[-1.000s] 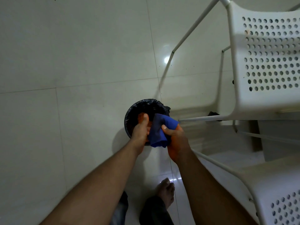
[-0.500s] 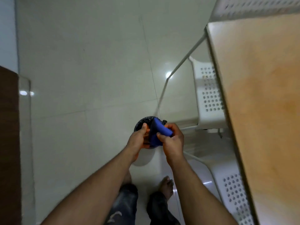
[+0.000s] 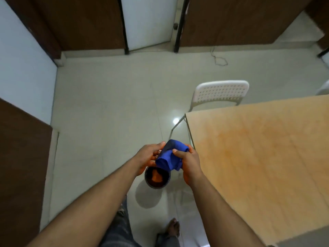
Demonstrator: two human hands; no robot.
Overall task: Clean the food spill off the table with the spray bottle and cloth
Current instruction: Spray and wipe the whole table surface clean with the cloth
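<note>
Bunched-up blue cloth (image 3: 169, 158) held in the air over the small round dark bin (image 3: 157, 178) on the pale tiled floor (image 3: 106, 113), left hand (image 3: 148, 158) cupping one side, right hand (image 3: 187, 162) pinching the other with curled fingers, just beside the light wooden table (image 3: 258, 148) with its faint orange smear.

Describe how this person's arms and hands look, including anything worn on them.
Both forearms are bare to the bottom edge of the frame: no sleeves, watch, bracelets or gloves show. No rings are visible on the left hand or the right hand. Orange smears mark the palms and fingers of both hands.
</note>
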